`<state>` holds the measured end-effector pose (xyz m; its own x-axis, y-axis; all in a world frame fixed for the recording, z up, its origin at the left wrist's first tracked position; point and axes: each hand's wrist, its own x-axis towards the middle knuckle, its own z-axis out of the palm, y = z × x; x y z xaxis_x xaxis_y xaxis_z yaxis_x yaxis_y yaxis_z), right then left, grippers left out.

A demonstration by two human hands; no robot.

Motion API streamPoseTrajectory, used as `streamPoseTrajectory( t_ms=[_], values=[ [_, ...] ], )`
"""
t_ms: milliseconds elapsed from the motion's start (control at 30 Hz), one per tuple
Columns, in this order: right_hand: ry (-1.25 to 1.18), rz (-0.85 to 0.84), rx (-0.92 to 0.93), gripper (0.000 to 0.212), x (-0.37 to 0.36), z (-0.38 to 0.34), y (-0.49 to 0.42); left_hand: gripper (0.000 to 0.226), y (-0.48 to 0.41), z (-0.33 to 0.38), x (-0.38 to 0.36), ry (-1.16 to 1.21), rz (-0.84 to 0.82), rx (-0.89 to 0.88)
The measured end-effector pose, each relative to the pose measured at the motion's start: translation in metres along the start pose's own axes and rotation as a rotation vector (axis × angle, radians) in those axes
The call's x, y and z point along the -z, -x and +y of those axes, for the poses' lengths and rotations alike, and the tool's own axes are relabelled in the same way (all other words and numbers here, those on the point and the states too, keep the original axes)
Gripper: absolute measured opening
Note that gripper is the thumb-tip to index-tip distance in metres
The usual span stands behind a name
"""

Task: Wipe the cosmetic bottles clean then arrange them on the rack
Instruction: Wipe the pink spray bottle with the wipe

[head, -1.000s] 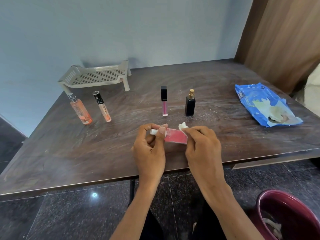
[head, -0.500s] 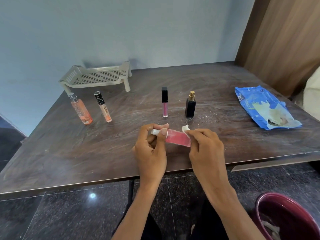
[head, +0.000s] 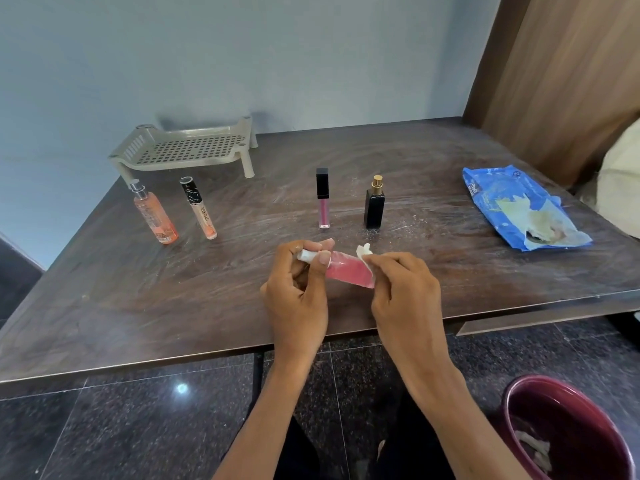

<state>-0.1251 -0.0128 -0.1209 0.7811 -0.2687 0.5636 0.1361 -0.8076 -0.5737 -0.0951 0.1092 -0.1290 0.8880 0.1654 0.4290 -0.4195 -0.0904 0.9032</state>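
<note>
My left hand (head: 298, 289) grips the white-capped end of a pink bottle (head: 348, 270) held sideways above the table's near edge. My right hand (head: 403, 292) pinches a white wipe (head: 364, 252) against the bottle's other end. Standing on the table are an orange spray bottle (head: 154, 216), a peach tube with a black cap (head: 200, 209), a pink lip gloss with a black cap (head: 322, 199) and a black perfume bottle with a gold top (head: 374, 204). A beige perforated rack (head: 187, 150) stands empty at the back left.
A blue pack of wipes (head: 519, 207) lies open at the right of the dark wooden table (head: 138, 299). A maroon bin (head: 568, 427) with used wipes sits on the floor at the lower right. A wooden panel rises at the right.
The wipe has shifted slightly along the pink bottle's right end in my right hand. Both hands stay in about the same place.
</note>
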Motion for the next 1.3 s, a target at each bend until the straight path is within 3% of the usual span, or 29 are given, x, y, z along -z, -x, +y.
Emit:
streamPoseTrajectory(
  t_ms=[267, 567, 867, 1167, 1300],
  values=[
    [-0.013, -0.042, 0.093, 0.023, -0.006, -0.028, -0.011, 0.015, 0.0, 0.005, 0.001, -0.002, -0.013, -0.012],
    [-0.016, 0.011, -0.02, 0.025, 0.004, 0.002, 0.001, 0.011, 0.0, 0.002, 0.0, -0.063, -0.058, -0.077],
    [0.004, -0.025, 0.107, 0.017, -0.007, -0.023, -0.012, 0.015, -0.001, 0.003, 0.001, -0.072, -0.075, -0.055],
    [-0.012, 0.038, -0.034, 0.028, 0.002, 0.01, 0.006, 0.013, -0.002, -0.002, -0.001, -0.076, -0.026, -0.062],
    [-0.091, 0.03, 0.033, 0.026, -0.003, -0.02, 0.006, 0.019, 0.001, 0.003, 0.0, -0.068, -0.002, -0.045]
  ],
)
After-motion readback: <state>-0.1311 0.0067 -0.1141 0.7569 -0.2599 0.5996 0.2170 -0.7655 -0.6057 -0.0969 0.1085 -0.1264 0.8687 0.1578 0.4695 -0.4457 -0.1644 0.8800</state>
